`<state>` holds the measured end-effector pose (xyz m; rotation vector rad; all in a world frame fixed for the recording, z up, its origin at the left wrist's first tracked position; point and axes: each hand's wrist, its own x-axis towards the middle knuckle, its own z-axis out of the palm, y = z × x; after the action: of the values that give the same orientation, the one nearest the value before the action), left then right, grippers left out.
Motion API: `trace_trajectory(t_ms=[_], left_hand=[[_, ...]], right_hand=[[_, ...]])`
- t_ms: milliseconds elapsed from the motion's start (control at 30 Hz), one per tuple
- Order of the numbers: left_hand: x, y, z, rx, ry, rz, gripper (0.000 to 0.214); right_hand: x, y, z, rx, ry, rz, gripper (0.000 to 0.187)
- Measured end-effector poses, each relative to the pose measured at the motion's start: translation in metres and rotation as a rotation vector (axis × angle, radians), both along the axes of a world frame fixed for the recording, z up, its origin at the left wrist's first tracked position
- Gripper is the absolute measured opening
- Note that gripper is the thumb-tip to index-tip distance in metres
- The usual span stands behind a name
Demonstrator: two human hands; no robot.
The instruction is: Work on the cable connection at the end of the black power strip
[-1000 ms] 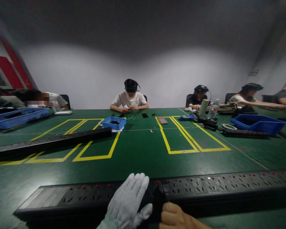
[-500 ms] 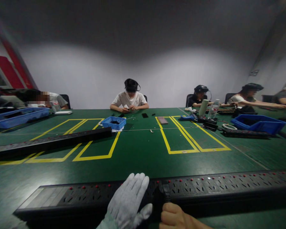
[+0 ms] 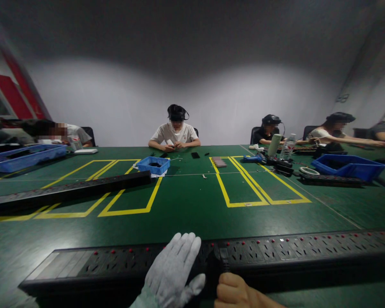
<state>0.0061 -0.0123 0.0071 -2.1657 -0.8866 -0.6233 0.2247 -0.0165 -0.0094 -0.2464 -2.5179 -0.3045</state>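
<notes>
A long black power strip [image 3: 128,259] with rows of sockets and small red indicators lies across the near side of the green table. My left hand [image 3: 175,267], in a grey-white glove, rests flat on its top with fingers stretched out and thumb apart. Just to the right, a black power plug [image 3: 223,259] stands at one of the sockets, its cord end running towards me. My bare right hand [image 3: 232,291] is closed in a fist around that plug's cord end. What lies inside the fist is hidden.
Another black power strip [image 3: 83,188] lies at the left. Blue bins stand at the centre [image 3: 154,170], far left [image 3: 22,164] and right [image 3: 346,173]. A blue-handled tool [image 3: 252,158] and bottle [image 3: 288,147] sit at back right. Several people sit around the table.
</notes>
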Motion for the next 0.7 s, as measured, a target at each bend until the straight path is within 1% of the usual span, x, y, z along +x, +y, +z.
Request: trace_trajectory(t_ms=[100, 200, 500, 533, 600, 700], left_hand=[[0.001, -0.001, 0.002, 0.004, -0.012, -0.01, 0.062], [0.002, -0.001, 0.003, 0.003, -0.013, -0.012, 0.062], [0.002, -0.001, 0.003, -0.014, -0.04, -0.022, 0.06], [0.002, -0.001, 0.003, -0.013, -0.048, -0.023, 0.06], [0.002, -0.001, 0.002, -0.01, -0.054, -0.023, 0.059], [0.002, -0.001, 0.001, -0.006, -0.06, -0.017, 0.059]], right_hand=[[0.0, 0.0, 0.001, 0.01, 0.0, 0.016, 0.057], [-0.001, -0.001, 0.006, -0.004, 0.005, 0.014, 0.061], [-0.003, -0.001, 0.015, -0.033, -0.001, 0.015, 0.059], [-0.004, -0.001, 0.018, -0.048, 0.027, 0.02, 0.058], [-0.005, 0.001, 0.025, -0.099, 0.164, 0.055, 0.056], [-0.008, 0.004, 0.036, -0.262, 0.405, 0.117, 0.052]])
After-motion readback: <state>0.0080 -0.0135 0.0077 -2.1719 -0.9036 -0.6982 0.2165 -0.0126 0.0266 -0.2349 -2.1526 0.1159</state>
